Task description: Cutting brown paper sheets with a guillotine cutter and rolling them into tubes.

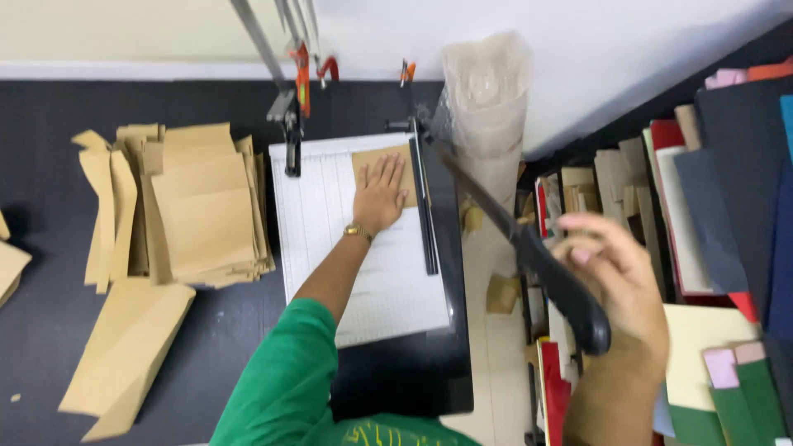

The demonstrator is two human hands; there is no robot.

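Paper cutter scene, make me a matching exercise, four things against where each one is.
1 left hand
2 right hand
3 stack of brown paper
4 bubble wrap roll

A left of the cutter board
B flat on the brown sheet
C standing behind the cutter
D gripping the raised black handle

Pairs: 1-B, 2-D, 3-A, 4-C

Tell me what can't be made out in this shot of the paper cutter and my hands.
Head view only:
- Right hand on the cutter handle: motion-blurred, so finger grip is unclear.
- Brown card: middle covered by the left hand.
- Grid markings on the cutter board: too small.
- Coloured paper stacks: cut off by the right edge.
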